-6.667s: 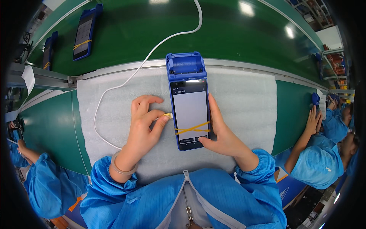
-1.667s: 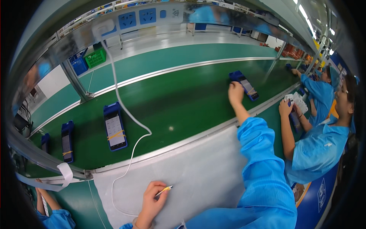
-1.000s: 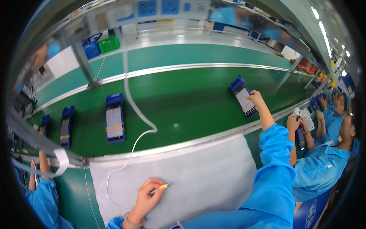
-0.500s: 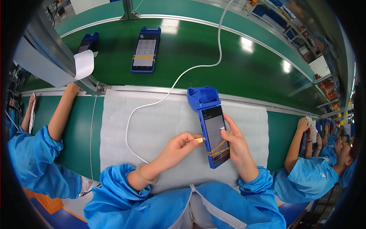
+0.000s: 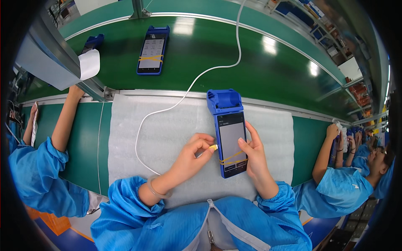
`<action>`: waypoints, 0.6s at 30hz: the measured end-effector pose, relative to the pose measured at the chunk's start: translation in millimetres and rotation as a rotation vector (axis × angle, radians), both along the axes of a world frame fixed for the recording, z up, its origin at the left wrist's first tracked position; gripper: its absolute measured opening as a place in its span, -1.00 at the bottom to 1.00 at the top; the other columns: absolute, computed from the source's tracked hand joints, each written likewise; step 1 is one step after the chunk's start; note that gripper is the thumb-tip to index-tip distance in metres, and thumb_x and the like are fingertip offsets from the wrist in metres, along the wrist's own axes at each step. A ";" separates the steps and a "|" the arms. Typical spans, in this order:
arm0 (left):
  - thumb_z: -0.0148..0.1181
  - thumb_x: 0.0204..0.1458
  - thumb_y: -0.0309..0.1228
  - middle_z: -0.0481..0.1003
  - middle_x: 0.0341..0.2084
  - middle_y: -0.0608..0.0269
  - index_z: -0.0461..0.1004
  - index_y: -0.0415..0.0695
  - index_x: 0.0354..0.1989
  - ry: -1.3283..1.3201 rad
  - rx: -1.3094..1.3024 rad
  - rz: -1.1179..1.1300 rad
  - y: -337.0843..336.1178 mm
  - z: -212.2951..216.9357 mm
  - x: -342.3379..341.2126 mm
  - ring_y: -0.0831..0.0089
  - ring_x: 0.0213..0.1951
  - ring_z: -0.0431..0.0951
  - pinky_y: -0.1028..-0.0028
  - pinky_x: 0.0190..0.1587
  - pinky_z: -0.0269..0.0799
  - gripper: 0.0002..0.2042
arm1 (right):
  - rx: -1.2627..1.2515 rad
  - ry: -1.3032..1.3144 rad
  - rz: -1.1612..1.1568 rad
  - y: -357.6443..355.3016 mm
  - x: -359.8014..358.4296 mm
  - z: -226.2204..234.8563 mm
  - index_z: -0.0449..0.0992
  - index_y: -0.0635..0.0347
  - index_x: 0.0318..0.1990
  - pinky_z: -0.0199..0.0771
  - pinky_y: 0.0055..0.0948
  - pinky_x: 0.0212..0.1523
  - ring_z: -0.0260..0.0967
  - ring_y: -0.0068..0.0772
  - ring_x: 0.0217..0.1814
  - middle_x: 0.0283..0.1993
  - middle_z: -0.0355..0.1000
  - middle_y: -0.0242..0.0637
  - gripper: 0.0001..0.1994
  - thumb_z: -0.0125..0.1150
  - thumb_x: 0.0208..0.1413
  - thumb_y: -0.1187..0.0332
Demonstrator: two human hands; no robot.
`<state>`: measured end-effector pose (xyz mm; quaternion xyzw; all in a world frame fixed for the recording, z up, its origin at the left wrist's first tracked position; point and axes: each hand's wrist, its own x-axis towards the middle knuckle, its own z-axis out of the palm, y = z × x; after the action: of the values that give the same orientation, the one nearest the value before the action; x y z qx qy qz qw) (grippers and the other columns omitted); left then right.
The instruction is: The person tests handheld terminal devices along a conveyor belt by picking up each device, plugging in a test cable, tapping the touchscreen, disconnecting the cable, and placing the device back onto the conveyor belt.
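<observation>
"What's closest to you?"

"My left grip point(image 5: 190, 154), narrow, thumb and forefinger pinching a yellow-banded plug point(image 5: 214, 147). It meets the left side of the blue handheld device point(image 5: 230, 131); I can't tell how far in it sits."

"And the right?"

"My right grip point(image 5: 256, 161) holds the device by its right side, thumb over its front. It's above the white sheet point(image 5: 167, 129), its top end toward the bench's point(image 5: 81, 154) far edge."

"The cable?"

"The white cable point(image 5: 144, 118) curves over the sheet's left part and crosses that edge."

"Past that?"

"A metal rail point(image 5: 159, 93), then a dark green surface point(image 5: 205, 50). Left of mine lies a second device point(image 5: 152, 48); farther left, hanging white paper point(image 5: 90, 65) partly hides a third device point(image 5: 95, 40)."
</observation>
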<state>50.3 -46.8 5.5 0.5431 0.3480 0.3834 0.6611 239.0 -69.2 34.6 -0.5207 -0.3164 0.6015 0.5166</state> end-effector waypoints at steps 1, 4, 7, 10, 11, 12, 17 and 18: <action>0.00 0.01 -0.55 0.28 -0.13 0.16 0.33 -0.22 -0.48 0.002 -0.003 -0.001 1.9 1.7 -2.8 0.47 -0.10 0.33 0.51 -0.05 0.24 -0.94 | -0.003 0.002 -0.001 0.2 -1.0 0.4 -0.03 0.14 0.22 0.39 -0.41 -0.11 0.37 -0.38 -0.10 -0.08 0.36 -0.12 -0.44 -0.01 0.05 0.49; 0.08 -0.08 -0.55 0.31 -0.17 0.21 0.37 -0.19 -0.56 0.161 0.167 0.049 6.2 2.9 -8.2 0.43 -0.10 0.29 0.45 -0.03 0.17 -0.93 | -0.007 0.017 0.042 1.1 -4.4 -1.1 -0.03 0.16 0.22 0.38 -0.43 -0.12 0.35 -0.41 -0.08 -0.08 0.35 -0.11 -0.45 -0.01 0.07 0.50; 0.10 -0.16 -0.55 0.34 -0.21 0.23 0.37 -0.19 -0.61 0.237 0.301 0.102 7.9 5.7 -9.3 0.34 -0.07 0.25 0.38 0.01 0.11 -0.93 | 0.004 0.021 -0.002 0.8 -11.3 -4.3 -0.02 0.17 0.21 0.38 -0.43 -0.11 0.34 -0.42 -0.07 -0.06 0.34 -0.11 -0.47 -0.02 0.08 0.49; 0.11 -0.18 -0.56 0.35 -0.24 0.24 0.37 -0.19 -0.63 0.298 0.353 0.127 11.1 10.8 -12.6 0.30 -0.05 0.21 0.36 0.03 0.07 -0.93 | -0.003 0.042 0.000 2.5 -17.2 -6.4 -0.02 0.17 0.21 0.36 -0.46 -0.11 0.35 -0.44 -0.09 -0.07 0.35 -0.14 -0.48 -0.03 0.09 0.47; 0.12 -0.19 -0.56 0.35 -0.23 0.24 0.38 -0.19 -0.63 0.354 0.369 0.145 11.9 11.0 -13.6 0.29 -0.03 0.19 0.36 0.04 0.06 -0.93 | 0.009 0.050 -0.002 3.0 -18.3 -7.5 -0.02 0.20 0.21 0.32 -0.46 -0.06 0.31 -0.43 -0.04 -0.03 0.31 -0.13 -0.48 -0.03 0.10 0.46; 0.12 -0.19 -0.55 0.35 -0.23 0.24 0.39 -0.19 -0.63 0.409 0.384 0.162 12.8 10.3 -14.5 0.29 -0.02 0.17 0.36 0.05 0.04 -0.94 | 0.020 0.059 -0.004 3.2 -18.9 -8.9 -0.02 0.23 0.21 0.28 -0.45 -0.01 0.27 -0.42 0.01 0.02 0.27 -0.13 -0.49 -0.04 0.10 0.46; 0.14 -0.20 -0.56 0.33 -0.21 0.19 0.42 -0.23 -0.59 0.579 0.522 0.175 17.4 11.3 -11.5 0.22 -0.02 0.15 0.33 0.05 0.04 -0.97 | 0.151 -0.081 0.000 -1.8 -12.9 -19.7 -0.02 0.31 0.20 0.08 -0.40 0.14 0.08 -0.40 0.16 0.12 0.12 -0.15 -0.48 -0.04 0.09 0.47; 0.14 -0.20 -0.56 0.33 -0.21 0.18 0.42 -0.23 -0.58 0.594 0.531 0.176 17.6 11.2 -11.2 0.21 -0.02 0.15 0.33 0.05 0.04 -0.97 | 0.166 -0.102 0.050 -3.0 -9.9 -21.0 -0.02 0.33 0.19 0.01 -0.39 0.17 0.01 -0.39 0.20 0.16 0.05 -0.16 -0.47 -0.02 0.07 0.49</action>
<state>39.1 -29.2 16.7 0.7503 0.4576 0.3414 0.3333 229.1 -72.3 13.6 -0.4981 -0.4039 0.5587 0.5259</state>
